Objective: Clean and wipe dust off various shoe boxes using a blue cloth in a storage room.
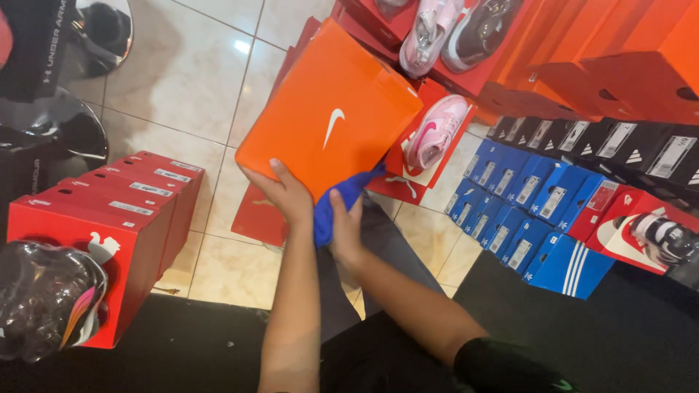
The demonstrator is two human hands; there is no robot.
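Left hand (287, 193) grips the lower edge of the orange shoe box (328, 116), tilted up over the tiled floor (189, 73) — right hand (344, 229) is closed around a blue cloth (342, 200) pressed against the box's bottom edge

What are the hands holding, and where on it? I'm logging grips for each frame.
The left hand grips the orange shoe box at its lower edge. The right hand clutches a bunched blue cloth against that edge.
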